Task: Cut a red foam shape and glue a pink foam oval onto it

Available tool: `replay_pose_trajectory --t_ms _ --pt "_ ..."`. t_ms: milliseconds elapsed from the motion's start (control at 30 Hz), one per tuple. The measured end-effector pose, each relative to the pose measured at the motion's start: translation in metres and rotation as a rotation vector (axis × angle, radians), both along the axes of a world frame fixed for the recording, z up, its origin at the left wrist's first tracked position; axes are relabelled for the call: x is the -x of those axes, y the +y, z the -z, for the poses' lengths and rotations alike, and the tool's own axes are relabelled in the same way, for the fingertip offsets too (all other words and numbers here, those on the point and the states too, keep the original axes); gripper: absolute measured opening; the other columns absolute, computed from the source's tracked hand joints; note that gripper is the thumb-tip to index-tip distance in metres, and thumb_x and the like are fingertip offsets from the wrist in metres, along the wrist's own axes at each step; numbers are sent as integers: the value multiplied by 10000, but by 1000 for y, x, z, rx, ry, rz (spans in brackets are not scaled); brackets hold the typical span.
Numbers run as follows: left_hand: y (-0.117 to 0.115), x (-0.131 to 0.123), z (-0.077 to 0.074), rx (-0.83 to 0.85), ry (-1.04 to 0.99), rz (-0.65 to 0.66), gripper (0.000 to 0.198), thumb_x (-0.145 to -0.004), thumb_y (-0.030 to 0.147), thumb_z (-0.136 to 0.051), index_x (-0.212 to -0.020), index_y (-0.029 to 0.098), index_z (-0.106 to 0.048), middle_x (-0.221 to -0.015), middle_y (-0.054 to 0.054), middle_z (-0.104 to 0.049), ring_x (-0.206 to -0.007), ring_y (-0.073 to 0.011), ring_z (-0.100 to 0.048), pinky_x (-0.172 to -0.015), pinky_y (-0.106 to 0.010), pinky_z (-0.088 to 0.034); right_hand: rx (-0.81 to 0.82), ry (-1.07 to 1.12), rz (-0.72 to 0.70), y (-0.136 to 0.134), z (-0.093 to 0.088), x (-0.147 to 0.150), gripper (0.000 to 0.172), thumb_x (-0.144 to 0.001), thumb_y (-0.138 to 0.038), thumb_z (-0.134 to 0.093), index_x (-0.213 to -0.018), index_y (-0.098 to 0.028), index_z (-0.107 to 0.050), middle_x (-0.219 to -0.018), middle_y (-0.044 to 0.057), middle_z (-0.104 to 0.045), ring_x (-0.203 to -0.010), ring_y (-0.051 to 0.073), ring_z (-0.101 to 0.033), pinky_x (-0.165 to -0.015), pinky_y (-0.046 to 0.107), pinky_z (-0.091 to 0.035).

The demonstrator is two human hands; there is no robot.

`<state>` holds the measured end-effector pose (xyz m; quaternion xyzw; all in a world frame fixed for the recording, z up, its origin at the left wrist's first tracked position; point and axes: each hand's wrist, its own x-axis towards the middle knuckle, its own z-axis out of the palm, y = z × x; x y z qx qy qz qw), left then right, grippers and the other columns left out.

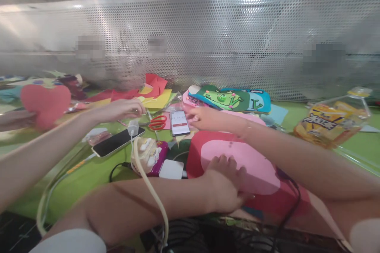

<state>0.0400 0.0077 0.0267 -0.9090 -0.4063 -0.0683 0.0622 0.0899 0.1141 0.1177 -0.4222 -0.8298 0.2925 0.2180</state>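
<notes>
My left hand (227, 184) lies flat with its fingers apart on a pink paper oval (252, 162), which sits on a larger red paper shape (197, 154). My right hand (204, 119) reaches in from the right, fingers curled, beside the right edge of a phone (179, 123) with a lit white screen. Whether it touches the phone or pinches something small, I cannot tell. Red-handled scissors (158, 123) rest just left of that phone. Nearer to me are a purple case (160, 158) with a cream decorated top and a white charger block (171, 169).
Another person's arm (118, 110) crosses from the left; a further hand (18, 119) is by a red paper heart (46, 102). A dark phone (118, 142), a pale cable (151, 189), green and blue cutouts (228, 99) and a plastic jug (335, 120) lie about. A perforated metal panel (190, 39) stands behind.
</notes>
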Motion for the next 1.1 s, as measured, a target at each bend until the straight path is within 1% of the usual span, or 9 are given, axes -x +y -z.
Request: replay_pose_trajectory --t_ms 33,200,333,467,533,700,900,1033,1100 --pt "1 0 0 1 14 44 572 -881 586 -334 -1277 204 -488 -1280 -100 -521 -1117 -285 -495 -884 -397 -419 -188 -184 -32 -1 0 -27 133 -769 -218 -534 -822 -207 -655 -865 -41 -691 -777 118 -575 -705 184 -375" --pt "5 -2 4 35 109 80 570 -911 507 -299 -1318 137 -448 -1276 -201 -503 -1115 -344 -486 -823 -443 -423 -238 -696 292 -9 22 -162 253 -804 -355 -484 -652 -180 -585 -695 62 -656 -649 190 -586 -572 271 -358" --pt "6 -3 3 54 125 57 580 -903 527 -298 -1351 173 -401 -1328 -237 -439 -1199 -370 -416 -855 -478 -406 -164 -864 483 -22 39 -214 470 -838 -550 -365 -594 -192 -548 -607 82 -625 -579 214 -589 -529 296 -359" --pt "5 -3 2 54 169 38 623 -882 566 -329 -1381 195 -358 -1273 -239 -487 -1109 -360 -486 -814 -469 -432 132 -789 365 -38 48 -218 688 -820 -694 -229 -379 -206 -431 -411 86 -541 -406 170 -525 -519 309 -385" --pt "4 -3 2 36 170 22 654 -869 588 -341 -1374 173 -368 -1238 -238 -510 -1059 -358 -510 -794 -466 -442 176 -727 302 -45 53 -215 708 -792 -734 -226 -346 -211 -397 -381 83 -518 -379 163 -500 -497 311 -375" --pt "3 -3 1 96 170 22 697 -858 618 -329 -1345 125 -407 -1253 -260 -492 -1133 -394 -466 -841 -491 -427 -30 -738 309 -43 70 -216 617 -742 -728 -374 -423 -207 -460 -433 66 -520 -419 174 -490 -444 296 -315" --pt "7 2 4 217 86 65 767 -838 661 -312 -1399 137 -325 -1436 -241 -291 -1331 -401 -215 -1028 -548 -244 18 -669 403 -29 74 -215 423 -743 -468 -519 -424 -201 -441 -483 61 -538 -448 165 -520 -423 270 -312" --pt "7 1 3 253 88 69 754 -843 644 -322 -1402 137 -323 -1433 -236 -302 -1308 -402 -272 -1014 -544 -281 90 -438 477 -33 72 -200 331 -734 -443 -525 -516 -199 -473 -567 66 -584 -515 184 -567 -450 275 -374" --pt "6 0 1 226 76 85 752 -844 637 -330 -1407 139 -314 -1425 -228 -322 -1285 -399 -314 -1005 -532 -304 234 -109 462 -35 74 -190 204 -718 -374 -548 -626 -196 -505 -623 41 -610 -550 165 -592 -500 266 -437"
